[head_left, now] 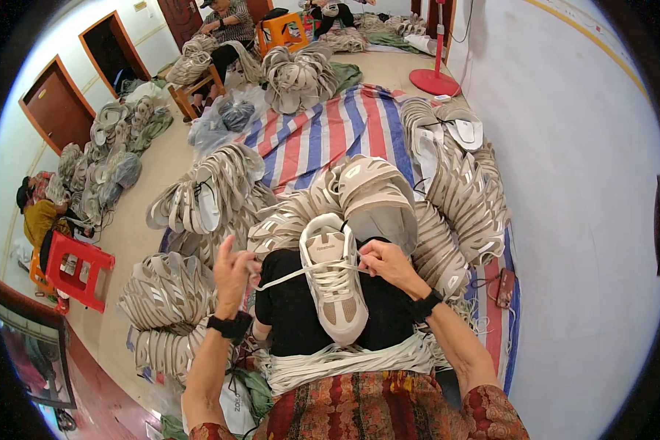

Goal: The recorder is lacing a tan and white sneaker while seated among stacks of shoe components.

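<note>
Beige shoe (337, 309): rests sole-down on the black-clad thighs (284, 312), toe toward the wearer; the lap likely steadies it, with the eyelets facing up between both hands.
Cream lace (286, 279): crosses the shoe's tongue and extends leftward, apparently for access to its free length.
Right hand (387, 264): thumb and forefinger pinch the lace beside the eyelets, presumably for control close to the shoe.
Left hand (232, 268): forefinger raised near the lace; whether its fingers grip cannot be told.
Lace bundle (352, 359): lies across the lap, probably for easy reach.
Shoe stacks (209, 187): nested, probably to save space.
Striped sheet (337, 136): underlies nearby stacks, likely against dirt.
</note>
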